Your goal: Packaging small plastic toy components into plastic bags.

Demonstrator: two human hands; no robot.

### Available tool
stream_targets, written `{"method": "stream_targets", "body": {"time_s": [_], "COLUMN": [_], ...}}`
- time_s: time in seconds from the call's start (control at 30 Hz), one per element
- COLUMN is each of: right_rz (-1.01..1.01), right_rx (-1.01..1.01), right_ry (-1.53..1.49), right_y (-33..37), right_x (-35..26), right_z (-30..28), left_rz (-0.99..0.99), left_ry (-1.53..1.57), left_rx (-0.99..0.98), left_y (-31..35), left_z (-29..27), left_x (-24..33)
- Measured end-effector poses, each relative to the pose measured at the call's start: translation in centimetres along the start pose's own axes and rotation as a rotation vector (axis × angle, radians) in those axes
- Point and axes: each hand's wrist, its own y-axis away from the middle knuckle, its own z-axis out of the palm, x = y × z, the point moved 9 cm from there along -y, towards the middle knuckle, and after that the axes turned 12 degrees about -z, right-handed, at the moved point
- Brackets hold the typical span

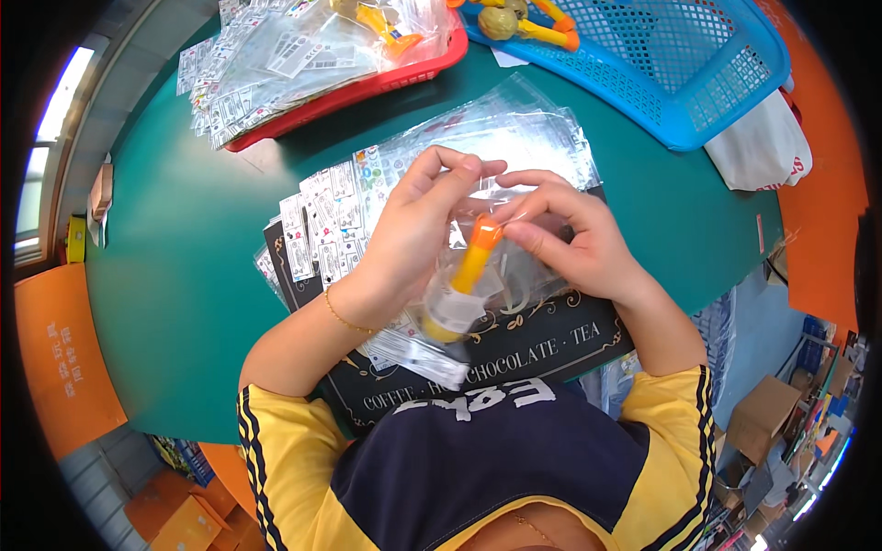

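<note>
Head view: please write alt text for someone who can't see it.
A person's left hand and right hand handle a clear plastic bag with an orange-and-yellow piece apparently inside. Beneath lie printed clear bags on a dark lettered mat on a green table; beyond are a red basket and a blue basket.

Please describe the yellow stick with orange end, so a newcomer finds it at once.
On the green table, a black mat lies at the near side. Over it, between left hand and right hand, is the yellow stick, orange end toward the far side. Other yellow-orange pieces lie in the far baskets; only this one is between the hands.
</note>
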Motion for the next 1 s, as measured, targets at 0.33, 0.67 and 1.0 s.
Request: {"method": "stream_targets", "body": {"time_s": [0.33, 0.67, 1.0], "right_rz": [0.164, 0.203, 0.319], "right_rx": [-0.036, -0.031, -0.066], "right_ry": [-0.073, -0.068, -0.237], "right_y": [0.1, 0.0, 0.1], "right_x": [0.8, 1.7, 2.7], "right_z": [-0.6, -1.2, 0.4], "left_rz": [0.022, -0.065, -0.065], "left_ry": [-0.188, -0.195, -0.054], "left_rx": [0.093, 0.107, 0.109], "left_y": [-0.1, -0.4, -0.3], "left_z": [-0.6, -1.1, -0.9], "left_x": [-0.5, -0.5, -1.3]}}
